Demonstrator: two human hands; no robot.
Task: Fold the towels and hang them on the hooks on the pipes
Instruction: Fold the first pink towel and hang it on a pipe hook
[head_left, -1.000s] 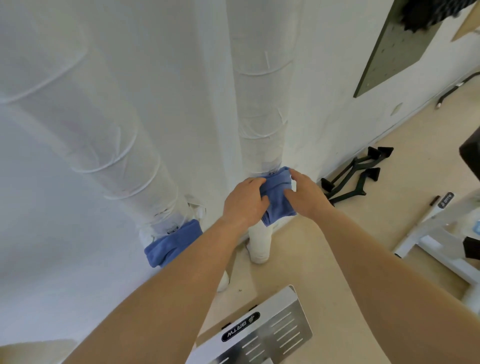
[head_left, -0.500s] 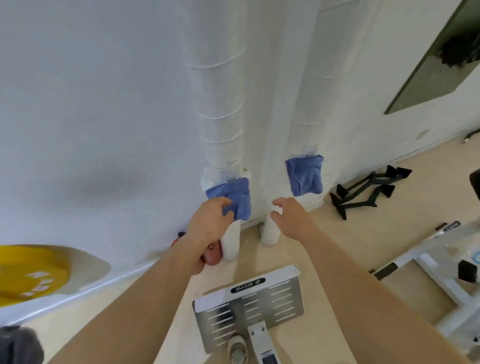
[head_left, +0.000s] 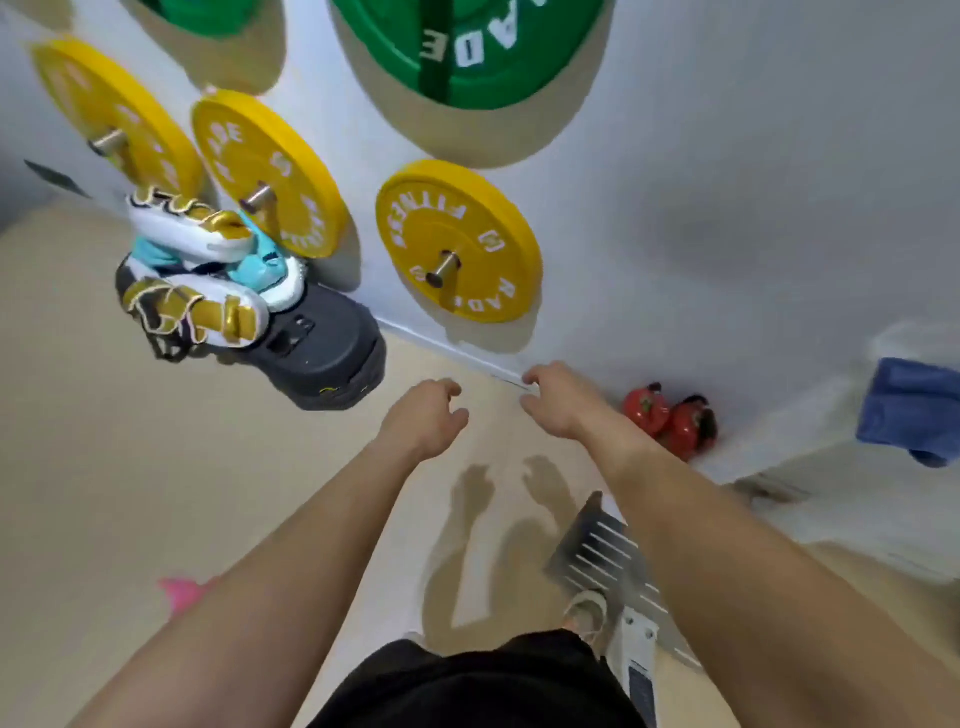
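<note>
Blue towel (head_left: 911, 410) hangs well apart (rightward) from right hand (head_left: 558, 402).

The left hand (head_left: 423, 415) is off the blue towel (head_left: 914, 410), which now sits at the far right edge. It and the right hand (head_left: 558, 400) reach out empty, fingers loosely curled, over the floor (head_left: 156, 467). Yellow weight plates (head_left: 457, 241) and red kettlebells (head_left: 667, 421) come into view.

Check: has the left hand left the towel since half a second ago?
Yes. The left hand was at the towel; now it hangs well left of it, beyond the red kettlebells, holding nothing.
</note>
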